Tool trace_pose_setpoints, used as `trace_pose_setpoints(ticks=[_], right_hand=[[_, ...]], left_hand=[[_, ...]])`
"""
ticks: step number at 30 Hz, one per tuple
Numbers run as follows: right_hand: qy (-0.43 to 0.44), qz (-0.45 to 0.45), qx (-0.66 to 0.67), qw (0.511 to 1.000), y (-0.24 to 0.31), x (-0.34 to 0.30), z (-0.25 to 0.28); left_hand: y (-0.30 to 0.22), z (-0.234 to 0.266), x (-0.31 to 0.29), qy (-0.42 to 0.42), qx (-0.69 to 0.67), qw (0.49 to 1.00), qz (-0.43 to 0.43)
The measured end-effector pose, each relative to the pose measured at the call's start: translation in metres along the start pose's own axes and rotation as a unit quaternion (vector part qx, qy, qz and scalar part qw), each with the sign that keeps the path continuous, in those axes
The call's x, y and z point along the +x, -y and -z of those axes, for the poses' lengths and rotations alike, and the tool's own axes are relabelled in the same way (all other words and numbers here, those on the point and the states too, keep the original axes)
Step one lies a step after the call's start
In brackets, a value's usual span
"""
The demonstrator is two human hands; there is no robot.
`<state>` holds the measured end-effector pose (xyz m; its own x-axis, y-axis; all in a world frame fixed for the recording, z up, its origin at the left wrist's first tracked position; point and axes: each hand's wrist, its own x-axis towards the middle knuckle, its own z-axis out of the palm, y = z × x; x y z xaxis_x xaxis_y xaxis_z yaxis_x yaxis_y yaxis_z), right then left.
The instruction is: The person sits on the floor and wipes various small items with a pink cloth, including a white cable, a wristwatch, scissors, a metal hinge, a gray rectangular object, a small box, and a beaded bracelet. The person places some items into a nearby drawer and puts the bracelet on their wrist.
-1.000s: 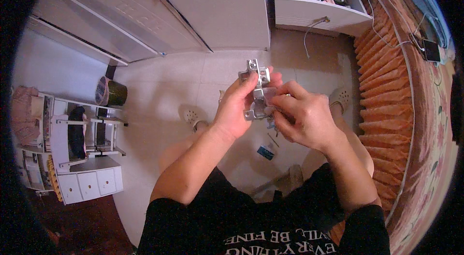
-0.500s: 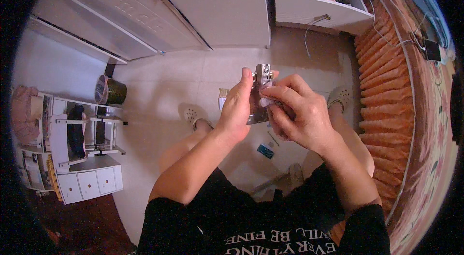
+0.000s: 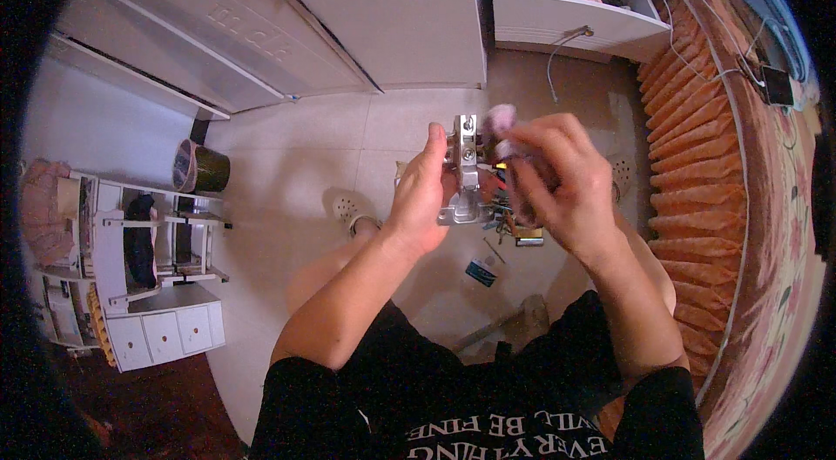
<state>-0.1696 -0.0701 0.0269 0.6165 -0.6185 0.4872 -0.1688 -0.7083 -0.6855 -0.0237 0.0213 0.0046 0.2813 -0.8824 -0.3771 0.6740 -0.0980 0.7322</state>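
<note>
A silver metal cabinet hinge is held up in front of me, its arm with screws at the top and a wide cup plate at the bottom. My left hand grips it from the left side, thumb pointing up. In my right hand is a crumpled pinkish-grey cloth, pinched between the fingers. One end of the cloth sticks up beside the hinge's top right, and a narrow gap seems to part it from the metal. The fingertips of my left hand are hidden behind the hinge.
Below my hands, several tools and a small teal packet lie on the tiled floor. An open drawer full of odds and ends stands ahead, beside the wardrobe. A bed with an orange ruffled skirt borders the right; a bin stands left.
My right hand and the cloth have moved right and off the hinge's face, uncovering its screws and cup plate. My left hand keeps its hold. Tools on the floor now show.
</note>
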Motion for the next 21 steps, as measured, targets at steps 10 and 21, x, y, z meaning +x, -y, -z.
trace_pose_setpoints(ticks=[10, 21], right_hand=[[0.043, 0.047, -0.189, 0.980, -0.020, 0.001, 0.003], [0.103, 0.108, -0.116, 0.982, -0.007, -0.004, -0.004]], left_hand=[[0.000, 0.015, 0.001, 0.057, 0.030, 0.995, 0.076], [-0.004, 0.008, 0.000, 0.000, 0.007, 0.997, 0.078]])
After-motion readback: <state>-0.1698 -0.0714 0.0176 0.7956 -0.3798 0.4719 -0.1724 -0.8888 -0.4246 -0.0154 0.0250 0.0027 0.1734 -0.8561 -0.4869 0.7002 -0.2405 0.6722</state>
